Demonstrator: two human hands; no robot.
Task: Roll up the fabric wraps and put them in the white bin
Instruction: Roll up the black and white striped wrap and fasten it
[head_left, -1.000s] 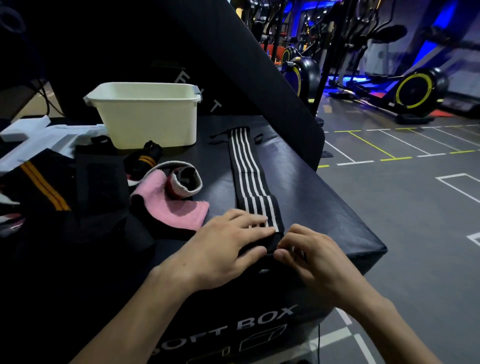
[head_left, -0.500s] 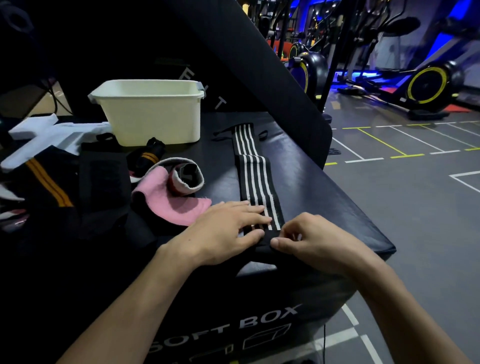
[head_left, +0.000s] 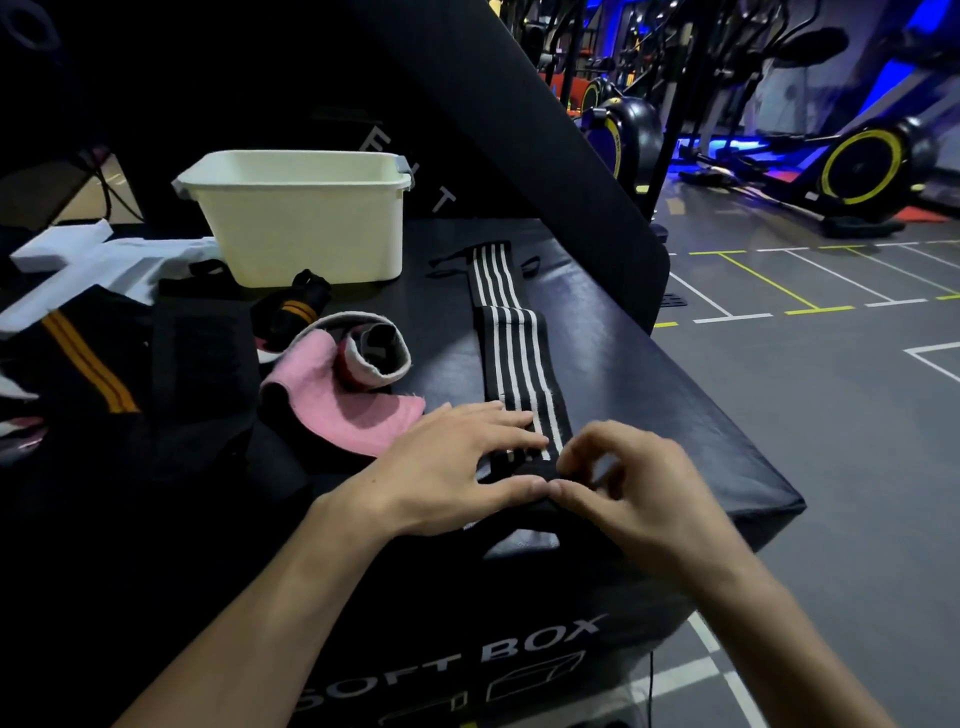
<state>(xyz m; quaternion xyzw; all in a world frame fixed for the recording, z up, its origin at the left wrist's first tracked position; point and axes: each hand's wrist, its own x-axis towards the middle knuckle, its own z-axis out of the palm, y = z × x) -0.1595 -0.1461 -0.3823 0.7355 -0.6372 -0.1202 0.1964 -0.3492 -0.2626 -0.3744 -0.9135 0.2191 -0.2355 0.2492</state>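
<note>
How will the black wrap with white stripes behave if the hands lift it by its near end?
The striped wrap is probably floppy: it lies flat along the soft box with a kink partway, so it would likely dangle. It looks light. The near end under the left hand and right hand may unroll if released.

One white bin (head_left: 301, 218) stands at about eleven o'clock on one black soft box (head_left: 649, 395). Two hands work at six o'clock: one left hand (head_left: 447, 462) and one right hand (head_left: 628, 493). One black wrap with four white stripes (head_left: 511, 353) lies toward twelve o'clock. One pink wrap (head_left: 348, 410) sits at nine o'clock, with one small black roll with orange bands (head_left: 296, 309) beyond it and one black wrap with two orange stripes (head_left: 88, 364) farther left. The dark heap there holds more pieces than can be counted. Two exercise machines with yellow-rimmed wheels show at two o'clock.
</note>
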